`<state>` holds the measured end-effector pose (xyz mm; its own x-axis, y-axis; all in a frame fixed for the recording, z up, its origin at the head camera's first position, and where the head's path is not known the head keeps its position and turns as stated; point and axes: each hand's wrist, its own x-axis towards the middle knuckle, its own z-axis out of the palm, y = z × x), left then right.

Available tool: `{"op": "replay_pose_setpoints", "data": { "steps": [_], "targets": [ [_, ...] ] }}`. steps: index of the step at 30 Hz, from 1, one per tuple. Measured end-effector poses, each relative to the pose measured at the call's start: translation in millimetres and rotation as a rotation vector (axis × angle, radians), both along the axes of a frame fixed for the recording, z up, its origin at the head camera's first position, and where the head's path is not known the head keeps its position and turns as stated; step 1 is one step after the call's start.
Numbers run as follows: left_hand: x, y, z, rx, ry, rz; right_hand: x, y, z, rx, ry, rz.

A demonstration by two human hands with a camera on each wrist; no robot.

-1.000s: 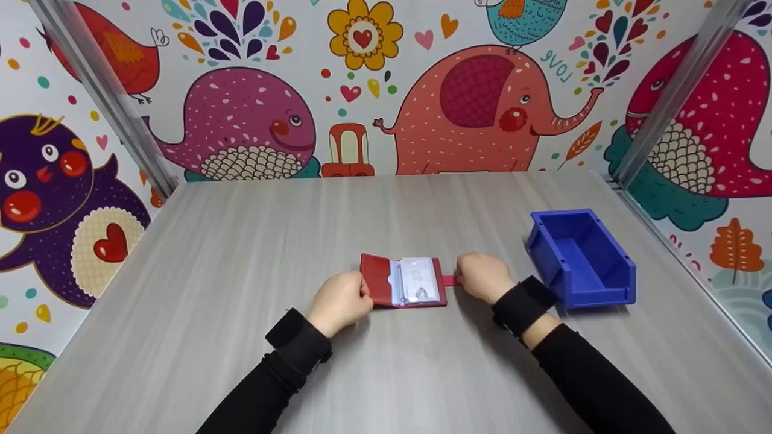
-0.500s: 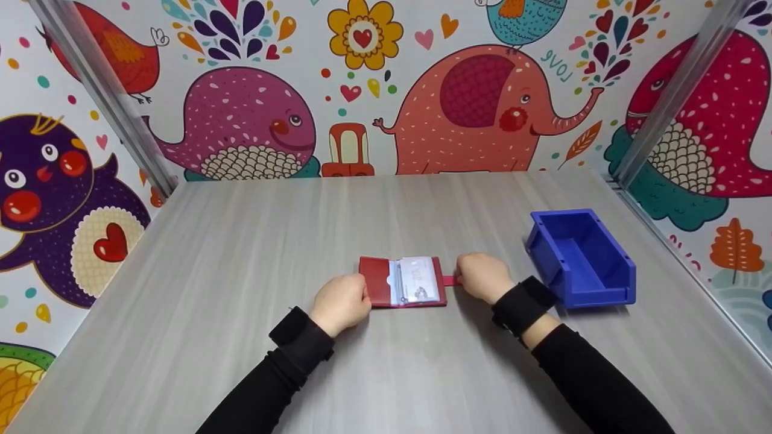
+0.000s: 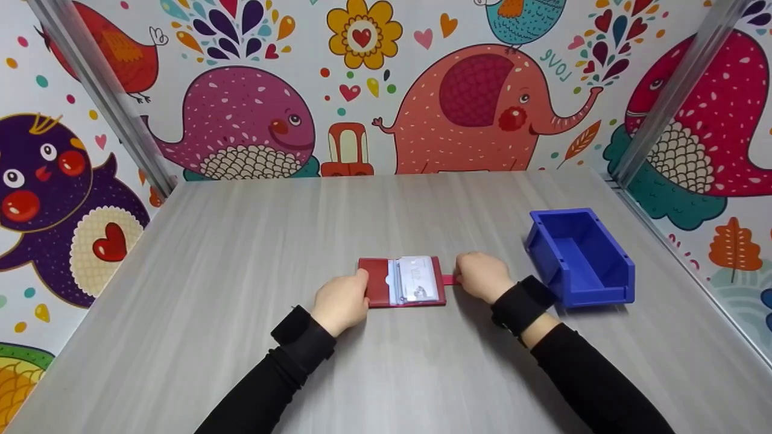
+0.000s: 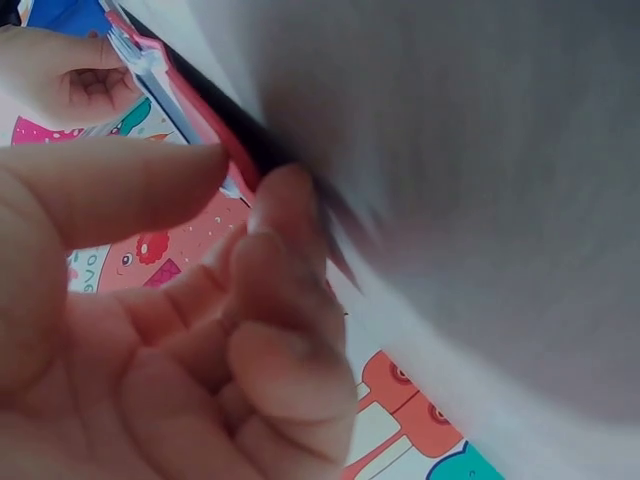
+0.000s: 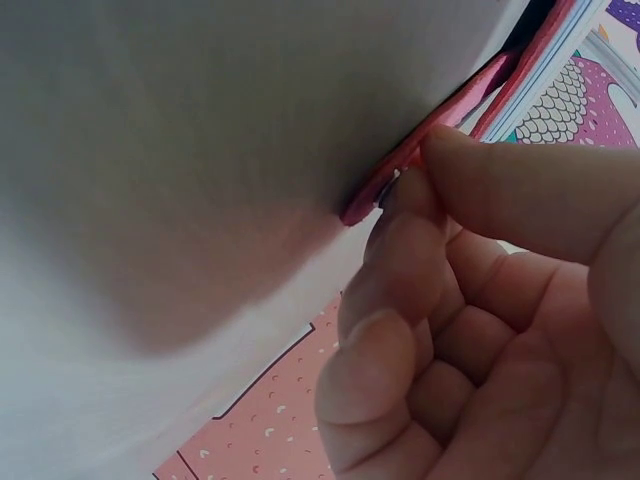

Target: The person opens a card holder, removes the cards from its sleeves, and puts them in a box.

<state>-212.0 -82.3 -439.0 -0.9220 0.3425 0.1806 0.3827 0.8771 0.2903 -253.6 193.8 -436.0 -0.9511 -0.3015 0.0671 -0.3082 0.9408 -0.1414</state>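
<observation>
A red card holder point(image 3: 377, 284) lies spread on the table, its clear sleeves and a pale card point(image 3: 419, 280) on the right half. My left hand point(image 3: 339, 304) pinches the outer edge of the left cover between thumb and index finger. In the left wrist view that cover's edge point(image 4: 210, 118) runs between the fingertips, the other fingers curled below. My right hand point(image 3: 484, 275) grips the short closure strap point(image 3: 450, 279) sticking out from the right cover. Seen from the right wrist, thumb and index finger pinch the strap point(image 5: 440, 122) close over the tabletop.
A blue plastic bin point(image 3: 597, 296) stands to the right, just beyond my right wrist. The pale wood-grain table point(image 3: 241, 241) is bounded by walls printed with cartoon animals point(image 3: 470, 108). Metal posts point(image 3: 114, 108) rise at the back corners.
The left cover has come down flatter, and my left hand has shifted slightly left with its edge. My right hand stays at the strap.
</observation>
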Motion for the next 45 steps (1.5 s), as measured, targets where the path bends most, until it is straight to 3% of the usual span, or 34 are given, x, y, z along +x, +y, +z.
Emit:
{"op": "replay_pose_setpoints", "data": {
  "steps": [7,27,37,45],
  "targets": [
    [-1.0,-0.8,0.7,0.001,0.004,-0.008,0.5,-0.5,1.2,0.005,0.005,0.003],
    [-3.3,5.0,2.3,0.001,-0.105,0.006,0.6,1.5,0.1,-0.024,-0.013,-0.004],
    [-4.1,4.5,0.7,0.004,-0.113,0.012,2.3,-3.6,-0.6,-0.089,0.037,0.027],
    [-3.1,5.1,1.2,0.003,-0.113,0.019,1.9,-13.0,-0.6,-0.181,0.112,0.102]
  ]
}}
